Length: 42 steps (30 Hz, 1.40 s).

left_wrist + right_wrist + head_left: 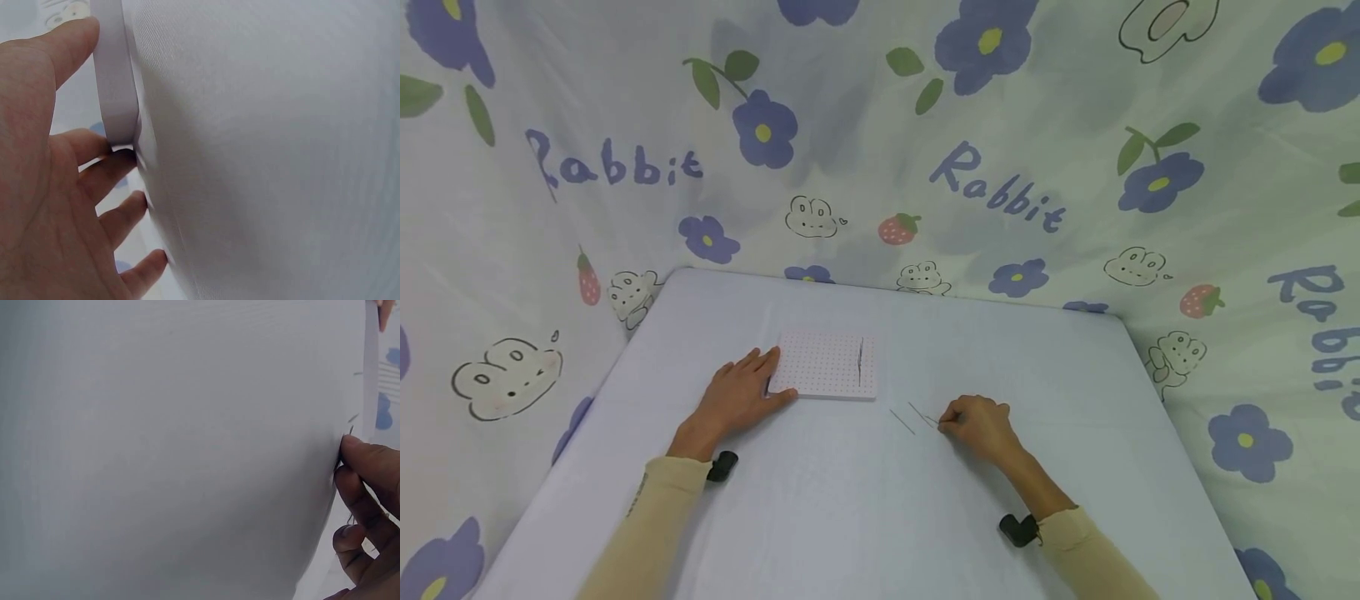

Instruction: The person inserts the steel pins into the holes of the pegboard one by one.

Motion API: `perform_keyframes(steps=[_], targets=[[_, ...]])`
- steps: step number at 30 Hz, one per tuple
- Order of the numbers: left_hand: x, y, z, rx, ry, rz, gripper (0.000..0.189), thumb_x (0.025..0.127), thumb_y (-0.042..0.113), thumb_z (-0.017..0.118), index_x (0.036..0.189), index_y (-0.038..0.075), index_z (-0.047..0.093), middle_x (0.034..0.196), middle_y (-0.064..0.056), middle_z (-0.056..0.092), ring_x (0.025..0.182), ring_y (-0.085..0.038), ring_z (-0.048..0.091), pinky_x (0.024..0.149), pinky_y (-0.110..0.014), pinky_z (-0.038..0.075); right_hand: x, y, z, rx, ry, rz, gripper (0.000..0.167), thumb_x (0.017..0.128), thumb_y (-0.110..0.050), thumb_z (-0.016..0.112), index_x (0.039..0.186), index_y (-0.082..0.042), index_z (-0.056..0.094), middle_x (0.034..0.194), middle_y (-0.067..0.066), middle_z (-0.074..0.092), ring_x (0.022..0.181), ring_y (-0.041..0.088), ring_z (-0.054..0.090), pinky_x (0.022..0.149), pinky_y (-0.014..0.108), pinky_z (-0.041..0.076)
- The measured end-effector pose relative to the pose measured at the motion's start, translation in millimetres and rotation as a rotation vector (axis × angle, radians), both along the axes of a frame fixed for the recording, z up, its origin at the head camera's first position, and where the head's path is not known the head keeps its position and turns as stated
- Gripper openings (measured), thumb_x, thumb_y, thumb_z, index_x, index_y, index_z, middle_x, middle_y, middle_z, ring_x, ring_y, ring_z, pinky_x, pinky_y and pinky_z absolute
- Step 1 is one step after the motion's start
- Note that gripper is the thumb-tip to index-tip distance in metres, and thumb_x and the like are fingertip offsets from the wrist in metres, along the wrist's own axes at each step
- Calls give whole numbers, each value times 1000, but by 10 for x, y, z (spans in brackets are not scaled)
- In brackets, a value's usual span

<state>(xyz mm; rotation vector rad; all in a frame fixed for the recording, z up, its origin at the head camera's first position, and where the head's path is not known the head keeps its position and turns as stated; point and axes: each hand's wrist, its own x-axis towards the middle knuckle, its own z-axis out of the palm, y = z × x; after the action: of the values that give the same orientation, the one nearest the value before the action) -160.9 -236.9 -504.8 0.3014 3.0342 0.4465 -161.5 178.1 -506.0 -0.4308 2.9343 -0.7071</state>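
Note:
A white board point(820, 365) with a grid of small dots lies flat on the table. Over its right-hand dot columns runs a thin dark line of slender sticks point(861, 362). My left hand point(741, 396) is spread at the board's left end, its thumb along the front edge and fingertips at the left side; in the left wrist view the fingers point(128, 215) reach down to the tabletop. My right hand point(981, 427) pinches a thin dark stick point(932, 420) low over the table, right of the board. Another thin stick point(902, 422) lies nearby.
The white table point(820, 508) has rounded far corners. Behind and beside it hangs a cloth point(865, 167) printed with flowers, rabbits and strawberries. Black wrist devices sit at the left cuff point(722, 467) and the right cuff point(1018, 530).

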Motion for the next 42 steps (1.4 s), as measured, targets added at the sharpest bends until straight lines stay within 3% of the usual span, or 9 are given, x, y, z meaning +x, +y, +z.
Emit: perform_keyframes(steps=[8,34,42], targets=[[-16,-9,-42,-7,11,-5,91,96,61,57,156,-2,30,161,-20,32,149,-44,26,116,-67,21,-23,-47,6,39,49,8,11,83,-22,82,74,-22,76,74,-14,67,71,9,60,73,43,38],[-18,-12,-60,-15,13,-1,93,95,64,55,156,-1,29,161,-20,32,149,-43,26,116,-68,21,-63,-92,-16,78,33,11,10,80,-14,75,70,-15,70,67,-10,60,64,9,52,69,39,33],[-13,-19,-56,-2,11,-7,92,95,62,56,157,-2,29,161,-20,32,149,-43,26,116,-67,20,-116,-95,19,52,31,13,10,81,-16,72,71,-18,69,65,-13,58,62,9,52,72,40,33]])
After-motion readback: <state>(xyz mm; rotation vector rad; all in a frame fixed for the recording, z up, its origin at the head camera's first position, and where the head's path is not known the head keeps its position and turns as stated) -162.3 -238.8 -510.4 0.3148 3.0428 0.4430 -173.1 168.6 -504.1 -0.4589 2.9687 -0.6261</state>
